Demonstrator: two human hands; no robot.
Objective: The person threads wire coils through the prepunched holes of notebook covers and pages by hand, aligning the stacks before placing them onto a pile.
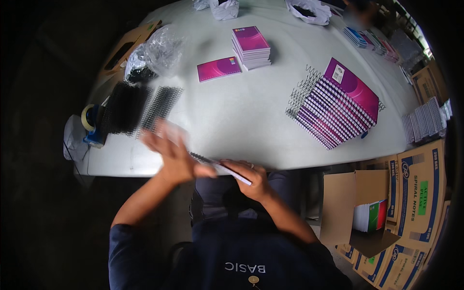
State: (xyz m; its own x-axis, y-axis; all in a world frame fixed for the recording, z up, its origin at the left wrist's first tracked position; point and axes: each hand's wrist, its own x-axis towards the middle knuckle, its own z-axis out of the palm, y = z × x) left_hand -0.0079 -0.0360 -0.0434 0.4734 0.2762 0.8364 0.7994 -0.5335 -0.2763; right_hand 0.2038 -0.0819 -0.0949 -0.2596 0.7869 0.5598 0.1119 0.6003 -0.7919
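Observation:
My right hand (253, 181) is closed around a thin notebook (234, 174), held edge-on at the table's near edge. A dark spiral coil (200, 158) shows along its left end; how far it is threaded I cannot tell. Beside that end, my left hand (175, 155) is raised with fingers spread, blurred by motion and with nothing visible in it. Just beyond it lie black spiral coils (160, 106) and a darker heap of coils (125, 108). Farther off are one purple notebook (219, 69) and a stack of purple notebooks (250, 46).
Spiral-bound purple notebooks (333, 108) are piled at the right, coils sticking out. A tape dispenser (93, 126) and clear plastic bags (164, 50) are at the left. Cardboard boxes (415, 193) stand at the lower right, one open with notebooks inside. A blurred person (360, 14) is at the far right.

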